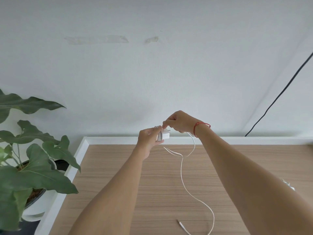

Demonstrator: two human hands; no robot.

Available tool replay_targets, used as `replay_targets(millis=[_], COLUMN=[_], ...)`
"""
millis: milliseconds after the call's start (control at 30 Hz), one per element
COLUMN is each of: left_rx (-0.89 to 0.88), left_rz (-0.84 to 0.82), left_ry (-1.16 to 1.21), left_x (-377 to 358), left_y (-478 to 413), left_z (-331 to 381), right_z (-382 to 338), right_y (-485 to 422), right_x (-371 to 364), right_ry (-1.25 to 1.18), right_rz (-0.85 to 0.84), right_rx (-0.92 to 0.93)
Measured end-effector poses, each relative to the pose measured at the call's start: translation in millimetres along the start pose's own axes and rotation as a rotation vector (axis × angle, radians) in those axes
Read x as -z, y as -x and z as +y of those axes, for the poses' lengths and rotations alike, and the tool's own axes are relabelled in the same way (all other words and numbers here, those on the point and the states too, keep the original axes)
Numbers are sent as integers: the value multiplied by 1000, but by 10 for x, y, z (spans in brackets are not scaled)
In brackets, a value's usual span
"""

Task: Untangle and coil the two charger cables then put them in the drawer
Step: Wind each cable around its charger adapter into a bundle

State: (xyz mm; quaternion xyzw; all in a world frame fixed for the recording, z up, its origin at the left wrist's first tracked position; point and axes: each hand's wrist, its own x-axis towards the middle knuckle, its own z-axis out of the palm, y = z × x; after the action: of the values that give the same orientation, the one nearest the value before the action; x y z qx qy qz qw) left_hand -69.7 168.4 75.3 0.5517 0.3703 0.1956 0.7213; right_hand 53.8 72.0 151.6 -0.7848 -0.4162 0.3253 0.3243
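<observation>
A: Nearest item?
B: The connector (179, 222), lying on the desk (118, 167) by the near edge. Its free tip points away and to the left.
A: Cable run?
B: The white cable (183, 177) has its long axis near to far. It lies in slack curves on the wood, rises off the surface mid-desk and forms a loop below the hands.
A: Hands?
B: The left hand (148, 139) grips the charger block (165, 135), fingers curled round it. Several turns of cable are wound about the block's left part. The right hand (179, 122) pinches the cable at the block's top edge. There is a red string bracelet (201, 126) on the right wrist. Both hands are raised over the desk's far edge.
A: Second charger?
B: A small white object (288, 184) shows past the right forearm; cannot tell what it is.
A: Surface, room?
B: Wood-grain top with a white raised border. A potted plant (33, 167) in a white pot (33, 209) stands left of the desk. Behind is a pale wall (152, 73) with tape strips (96, 39) high up. A black cord (279, 94) runs diagonally down at the right.
</observation>
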Motion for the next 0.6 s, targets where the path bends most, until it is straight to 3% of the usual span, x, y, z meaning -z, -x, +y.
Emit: replay_targets(millis=[200, 600], left_rx=[67, 57], left_rz=[-71, -119], left_ry=[108, -10], left_x=[-18, -25], left_y=[110, 140], left_z=[78, 143], right_z=[5, 229], right_y=[-2, -88], right_x=[31, -140], right_ry=[14, -126], right_rz=[35, 236], right_rx=[25, 20])
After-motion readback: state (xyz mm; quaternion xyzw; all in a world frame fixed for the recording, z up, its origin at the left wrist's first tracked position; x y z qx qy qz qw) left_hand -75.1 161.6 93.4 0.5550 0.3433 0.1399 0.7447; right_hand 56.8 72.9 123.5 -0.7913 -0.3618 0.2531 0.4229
